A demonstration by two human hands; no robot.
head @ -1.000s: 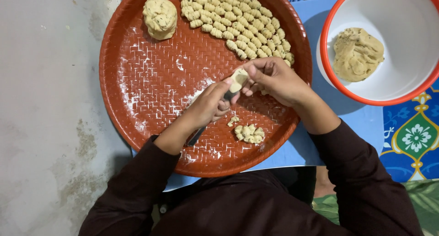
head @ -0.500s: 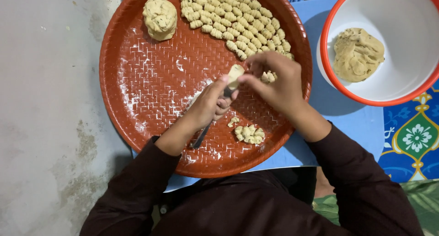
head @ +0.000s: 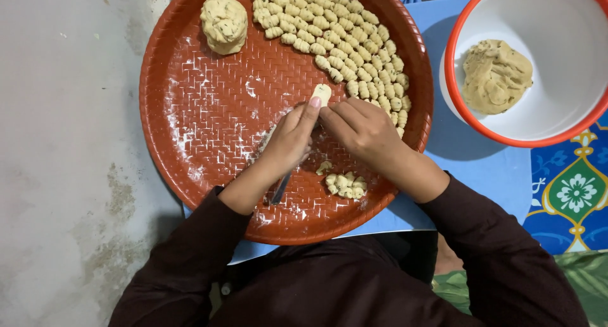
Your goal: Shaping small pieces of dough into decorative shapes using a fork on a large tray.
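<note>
We are looking straight down from the head camera, close over the tray [head: 190, 143], arms entering from the bottom edge; bowl [head: 456, 105] cropped at upper right.

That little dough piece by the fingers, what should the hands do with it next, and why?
Probably roll the small dough piece along the woven tray to ridge it. It is smooth, pinched at the tips of the left hand and right hand, while the shaped pieces beside it are ridged.
</note>
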